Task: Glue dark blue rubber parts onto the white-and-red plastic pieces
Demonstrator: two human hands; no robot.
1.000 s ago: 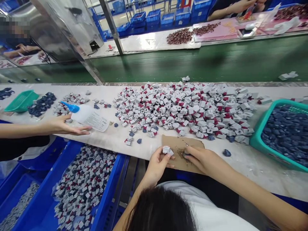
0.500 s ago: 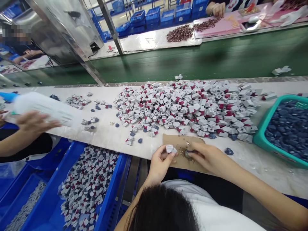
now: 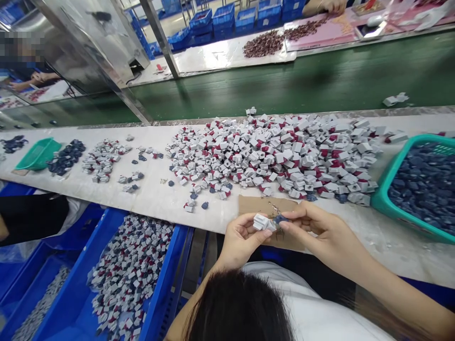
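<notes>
A white plastic part (image 3: 262,221) is pinched in my left hand (image 3: 243,237), its end turned to the right. Between the thumb and fingers of my right hand (image 3: 309,225) is a dark blue piece (image 3: 279,219), close against the white part's end; whether they touch is hard to tell. Both hands are over a brown cardboard sheet (image 3: 249,204) at the table's front edge, where tiny metal bits (image 3: 273,208) lie, partly hidden by my fingers. Beyond the cardboard spreads a large heap of white and dark red parts (image 3: 277,151).
At the right stands a green basket (image 3: 380,201) of dark blue pieces. A blue bin (image 3: 170,274) of mixed parts is at the lower left. A green conveyor (image 3: 231,97) runs behind the table (image 3: 177,208). A small green tray (image 3: 42,150) lies far left.
My right hand has lifted from the metal bits to the white part, now showing the blue piece in its fingers. At the left, the other person's hand and white bottle have left the view.
</notes>
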